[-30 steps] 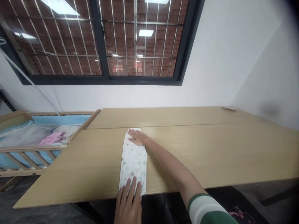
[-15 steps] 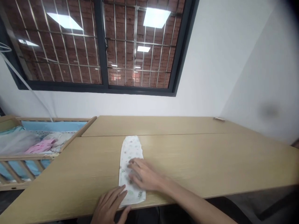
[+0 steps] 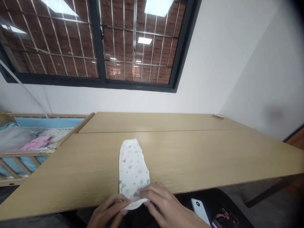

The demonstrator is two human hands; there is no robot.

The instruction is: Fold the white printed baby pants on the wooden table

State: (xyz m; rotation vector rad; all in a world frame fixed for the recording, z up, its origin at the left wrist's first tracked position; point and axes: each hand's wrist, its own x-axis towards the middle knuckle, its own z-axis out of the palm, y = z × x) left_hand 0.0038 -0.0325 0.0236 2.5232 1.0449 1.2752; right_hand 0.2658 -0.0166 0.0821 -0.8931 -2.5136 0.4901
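At the near table edge point(image 3: 209, 186), left hand point(image 3: 108, 212) and right hand point(image 3: 163, 204) pinching the raised end of a white printed garment point(image 3: 133, 167)

I'm working at a long, pale oak-grain desk point(image 3: 190, 158), two flat panels meeting along a straight seam. A narrow white cotton baby garment with a small green print point(image 3: 132, 164) lies lengthwise on the nearer panel, and a small, flat, pale object point(image 3: 218, 116) sits at the far right of the other. Below the desk's near edge, a black seat point(image 3: 180, 202) carries a white phone point(image 3: 199, 210) and a dark phone point(image 3: 224, 218).
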